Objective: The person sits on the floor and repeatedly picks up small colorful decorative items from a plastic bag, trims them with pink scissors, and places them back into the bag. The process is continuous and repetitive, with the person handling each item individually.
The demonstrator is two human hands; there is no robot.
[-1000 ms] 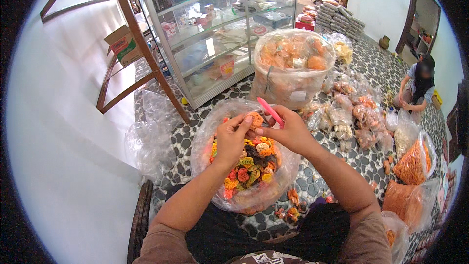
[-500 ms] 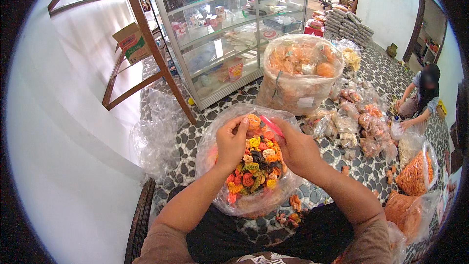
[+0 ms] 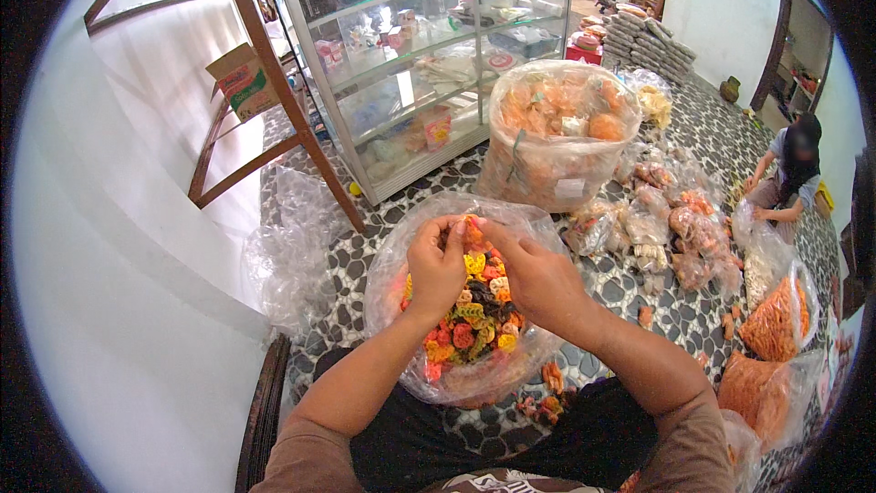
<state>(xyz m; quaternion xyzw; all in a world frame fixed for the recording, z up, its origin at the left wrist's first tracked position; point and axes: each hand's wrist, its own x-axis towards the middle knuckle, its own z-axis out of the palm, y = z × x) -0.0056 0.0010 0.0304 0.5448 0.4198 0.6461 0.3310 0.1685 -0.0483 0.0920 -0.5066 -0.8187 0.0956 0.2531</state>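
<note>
A large clear plastic bag (image 3: 388,256) stands open on the floor between my legs. Inside it lie many ruffled, curled crackers (image 3: 470,310) in orange, yellow, red, green and black. Over the bag's far side, my left hand (image 3: 437,260) pinches an orange cracker (image 3: 474,236) at its fingertips. My right hand (image 3: 540,285) meets it from the other side, thumb and fingers closed together at the same spot. What the right fingers grip is hidden behind them.
A big sack of orange snack packs (image 3: 547,169) stands beyond, before a glass display cabinet (image 3: 411,82). Filled plastic packs (image 3: 698,228) and bags of orange snacks (image 3: 776,319) lie at right. Another person (image 3: 792,173) crouches there, handling a bag. A wooden frame (image 3: 274,82) stands left.
My right hand has moved left until its fingertips meet my left ones. The pink strip it held is out of sight. The other person's hands have drawn closer together.
</note>
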